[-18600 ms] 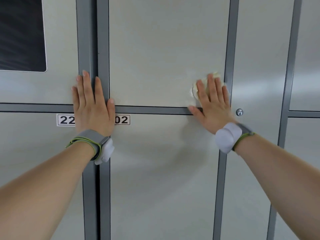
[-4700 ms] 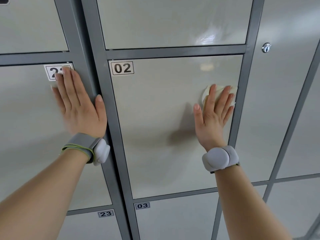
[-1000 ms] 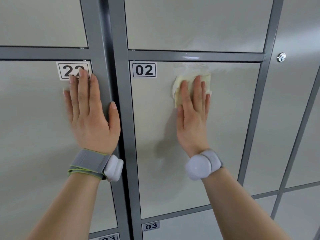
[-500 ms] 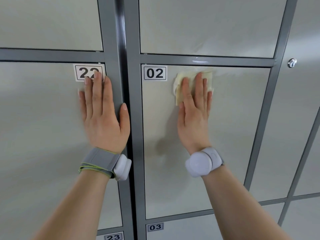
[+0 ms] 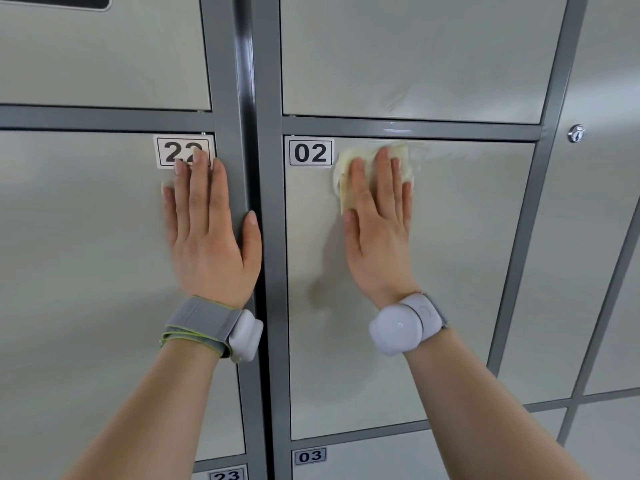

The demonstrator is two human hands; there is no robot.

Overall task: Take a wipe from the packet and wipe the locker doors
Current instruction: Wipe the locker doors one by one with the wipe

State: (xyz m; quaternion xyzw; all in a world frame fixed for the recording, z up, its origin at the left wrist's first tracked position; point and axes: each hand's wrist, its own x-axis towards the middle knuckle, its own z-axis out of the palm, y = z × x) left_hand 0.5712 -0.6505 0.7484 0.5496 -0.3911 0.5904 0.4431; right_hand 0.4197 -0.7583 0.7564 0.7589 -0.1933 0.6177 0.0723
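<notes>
The right hand (image 5: 379, 230) lies flat on the locker door with number 02 (image 5: 450, 271). Its fingers (image 5: 384, 174) are straight and close together, and they press the wipe (image 5: 348, 168) against the door. The wipe is pale yellow and crumpled. It sits near the top left corner of this door, just beside the label 02 (image 5: 310, 153) and just under the top edge. A faint wet smear (image 5: 450, 152) runs along the top of the door, to the right of the wipe.

The left hand (image 5: 207, 244) rests flat on the locker door with number 22 (image 5: 86, 271). Its fingers are straight and pressed together, and the tips cover part of the label 22 (image 5: 173, 150). The thumb is apart from them and touches the grey frame post (image 5: 256, 98) between the two doors. Each wrist has a grey band with a white device (image 5: 396, 329). A round lock (image 5: 576, 134) is on the door at the far right.
</notes>
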